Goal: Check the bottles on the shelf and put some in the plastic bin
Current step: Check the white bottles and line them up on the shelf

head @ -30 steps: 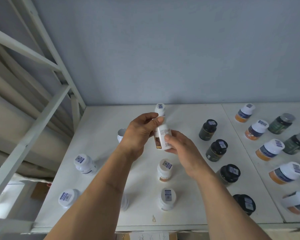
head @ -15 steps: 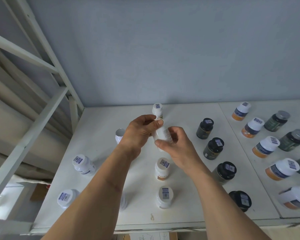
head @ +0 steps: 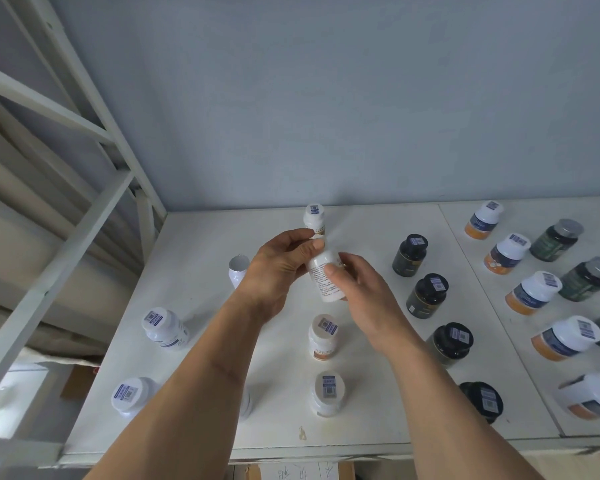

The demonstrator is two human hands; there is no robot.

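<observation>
Hands are meeting above the middle of a white shelf (head: pixel 194 341), both gripping one small white bottle (head: pixel 323 275) and lifting it clear of the surface, tilted so its printed label is facing the person, likely so the text can be read. The left hand (head: pixel 278 268) is curling round the cap end, and the right hand (head: pixel 357 289) is pinching the body with thumb across the label. The held bottle is looking smooth, cylindrical and plastic. Standing upright around it, each with a barcode sticker on its lid, are more white bottles (head: pixel 323 336) in a line below and behind, black-capped dark bottles (head: pixel 426 294) to the right, and orange-banded white bottles (head: pixel 530 291) further right. One capless white bottle (head: pixel 238 271) is sitting just left of the left hand. No plastic bin is showing in view, so this bottle is probably being checked before any sorting
</observation>
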